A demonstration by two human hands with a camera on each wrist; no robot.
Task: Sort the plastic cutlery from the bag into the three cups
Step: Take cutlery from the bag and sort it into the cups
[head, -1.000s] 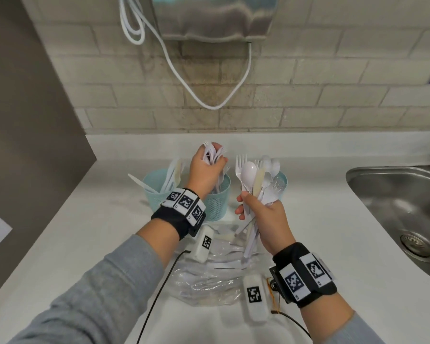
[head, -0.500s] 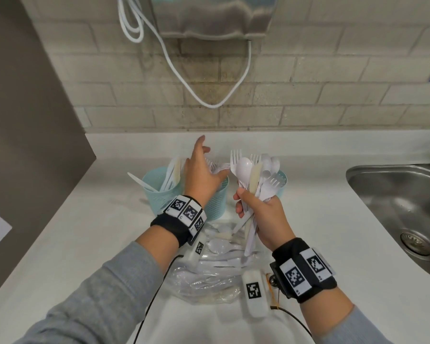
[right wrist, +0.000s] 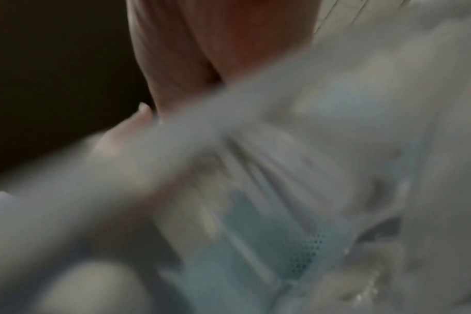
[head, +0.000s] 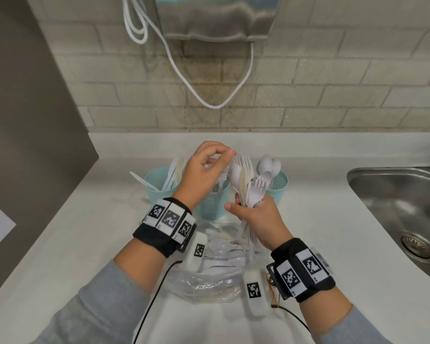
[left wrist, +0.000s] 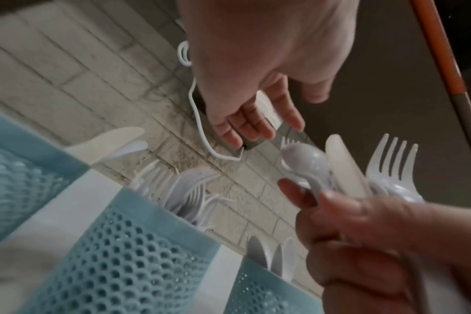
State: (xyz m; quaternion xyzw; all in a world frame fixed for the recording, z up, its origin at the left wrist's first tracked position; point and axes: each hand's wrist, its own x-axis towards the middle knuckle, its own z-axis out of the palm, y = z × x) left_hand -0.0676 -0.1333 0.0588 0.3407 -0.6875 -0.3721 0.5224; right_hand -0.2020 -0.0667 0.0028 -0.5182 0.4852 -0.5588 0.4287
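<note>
Landmark: middle cup, pale blue, perforated, on the white counter.

Left of the middle cup: left cup, same type. It holds knives, handles down, long axes near upright and leaning; one knife tilts far out over the left rim, tip pointing left.

Above the middle cup: left hand, fingers loosely curled with the tips toward the right, nothing held; the left wrist view shows its fingers relaxed and bare. The middle cup holds forks, tines up, partly hidden by the hand in the head view.

Just right of the middle cup, in front of it: right hand, fingers wrapped round a bundle of cutlery at its handles. Bundle long axis near vertical, working ends up: a spoon, a cream knife and a fork are plain in the left wrist view. Handle ends hang below the fist toward the bag. Right wrist view too blurred to read.

Right of the middle cup: right cup, holding spoons, bowls up.

In front of the middle cup: clear plastic bag flat on the counter, more white cutlery lying inside, mostly crosswise.

Far right of the middle cup: steel sink.
</note>
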